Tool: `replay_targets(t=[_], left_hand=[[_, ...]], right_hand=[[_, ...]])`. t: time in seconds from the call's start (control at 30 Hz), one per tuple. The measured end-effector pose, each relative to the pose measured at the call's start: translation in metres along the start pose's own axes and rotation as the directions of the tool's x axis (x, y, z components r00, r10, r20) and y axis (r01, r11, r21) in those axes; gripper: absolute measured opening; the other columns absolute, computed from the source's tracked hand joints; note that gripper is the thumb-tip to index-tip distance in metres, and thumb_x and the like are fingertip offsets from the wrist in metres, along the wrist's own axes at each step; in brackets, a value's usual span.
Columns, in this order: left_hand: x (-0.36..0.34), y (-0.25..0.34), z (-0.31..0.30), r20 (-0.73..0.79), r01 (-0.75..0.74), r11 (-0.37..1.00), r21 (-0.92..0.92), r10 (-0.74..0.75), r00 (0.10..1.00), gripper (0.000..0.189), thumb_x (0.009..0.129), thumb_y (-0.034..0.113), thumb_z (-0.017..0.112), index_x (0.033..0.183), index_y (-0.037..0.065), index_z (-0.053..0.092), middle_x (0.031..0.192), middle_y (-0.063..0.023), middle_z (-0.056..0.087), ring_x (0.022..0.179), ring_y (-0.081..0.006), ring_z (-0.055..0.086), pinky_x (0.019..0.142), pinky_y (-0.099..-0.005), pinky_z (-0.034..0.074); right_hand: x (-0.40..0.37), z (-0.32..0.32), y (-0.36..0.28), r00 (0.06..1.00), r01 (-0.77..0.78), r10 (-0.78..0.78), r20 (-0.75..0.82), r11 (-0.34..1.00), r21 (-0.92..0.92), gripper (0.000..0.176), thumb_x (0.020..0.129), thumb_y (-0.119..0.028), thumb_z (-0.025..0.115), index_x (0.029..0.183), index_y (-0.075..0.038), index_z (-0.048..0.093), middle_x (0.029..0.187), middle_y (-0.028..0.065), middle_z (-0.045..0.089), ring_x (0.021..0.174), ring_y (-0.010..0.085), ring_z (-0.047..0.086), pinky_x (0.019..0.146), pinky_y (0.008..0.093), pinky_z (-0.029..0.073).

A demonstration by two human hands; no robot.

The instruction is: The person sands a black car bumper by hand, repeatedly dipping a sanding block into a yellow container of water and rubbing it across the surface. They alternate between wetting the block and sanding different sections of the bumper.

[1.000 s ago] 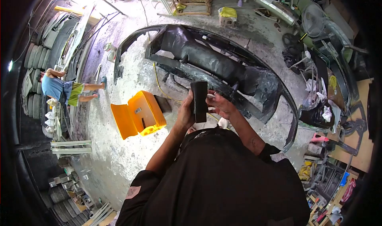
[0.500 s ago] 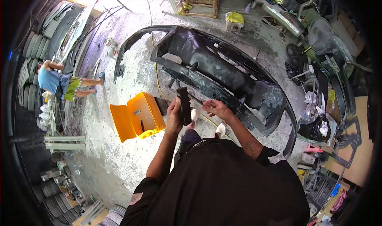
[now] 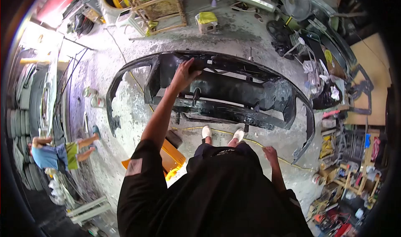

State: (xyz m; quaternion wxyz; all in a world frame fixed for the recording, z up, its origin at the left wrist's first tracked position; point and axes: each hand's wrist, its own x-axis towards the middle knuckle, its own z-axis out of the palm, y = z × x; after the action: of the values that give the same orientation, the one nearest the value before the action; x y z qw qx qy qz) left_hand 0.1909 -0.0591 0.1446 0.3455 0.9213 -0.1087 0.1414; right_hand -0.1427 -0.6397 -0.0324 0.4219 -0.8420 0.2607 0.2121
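Observation:
Stretched forward, my left hand (image 3: 184, 75) is closed around a dark block (image 3: 198, 66), which is hard to tell from the black surface behind it. The hand is over the upper middle of a large black car bumper (image 3: 234, 86) on the concrete floor. Whether the block touches the bumper cannot be seen. My right hand (image 3: 270, 153) hangs low at my right side, fingers loosely bent and a little apart, holding nothing visible. It is near a yellow cord (image 3: 257, 143) that runs along the floor.
An orange case (image 3: 170, 155) lies partly behind my left arm. Two cans (image 3: 97, 101) stand left of the bumper. A person (image 3: 54, 154) in a blue top is at the far left. A fan (image 3: 297, 3) and parts line the right, with a yellow-topped bucket (image 3: 206, 22) ahead.
My left hand has moved forward over the bumper with the block. My right hand has dropped back to my side. The view has shifted, and my arm and body now cover much of the orange case.

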Motion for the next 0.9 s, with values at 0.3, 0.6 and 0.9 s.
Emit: replay_targets(t=[0.3,0.6,0.9], left_hand=[[0.115,-0.009,0.073,0.362,0.130,0.988,0.083,-0.152,0.920,0.062,0.074,0.040,0.087,0.102,-0.010,0.064,0.097,-0.0344,0.071,0.100,-0.0465,0.071,0.087,-0.0478,0.058],[0.121,-0.006,0.106,0.395,0.146,0.893,0.426,-0.329,0.858,0.075,0.071,0.040,0.088,0.125,-0.004,0.060,0.116,-0.0255,0.073,0.113,-0.0380,0.070,0.098,-0.0432,0.056],[0.092,0.006,0.072,0.113,0.112,0.991,-0.072,-0.104,0.988,0.051,0.069,0.031,0.087,0.100,-0.005,0.069,0.091,-0.0227,0.076,0.088,-0.0363,0.075,0.081,-0.0448,0.057]], right_hand=[[-0.199,0.060,0.095,0.871,-0.490,0.475,0.122,0.830,0.267,0.038,0.095,-0.040,0.073,0.098,-0.002,0.072,0.083,0.0112,0.069,0.077,0.0223,0.069,0.069,0.0402,0.056],[-0.241,0.098,0.093,0.956,-0.294,0.294,-0.017,0.956,0.003,0.035,0.097,-0.030,0.063,0.111,0.002,0.070,0.103,0.0244,0.073,0.101,0.0402,0.071,0.085,0.0435,0.056],[-0.196,0.058,0.076,0.901,-0.397,0.435,0.010,0.814,0.424,0.042,0.094,-0.041,0.077,0.116,-0.006,0.069,0.097,0.0077,0.074,0.078,0.0211,0.073,0.064,0.0355,0.059]])
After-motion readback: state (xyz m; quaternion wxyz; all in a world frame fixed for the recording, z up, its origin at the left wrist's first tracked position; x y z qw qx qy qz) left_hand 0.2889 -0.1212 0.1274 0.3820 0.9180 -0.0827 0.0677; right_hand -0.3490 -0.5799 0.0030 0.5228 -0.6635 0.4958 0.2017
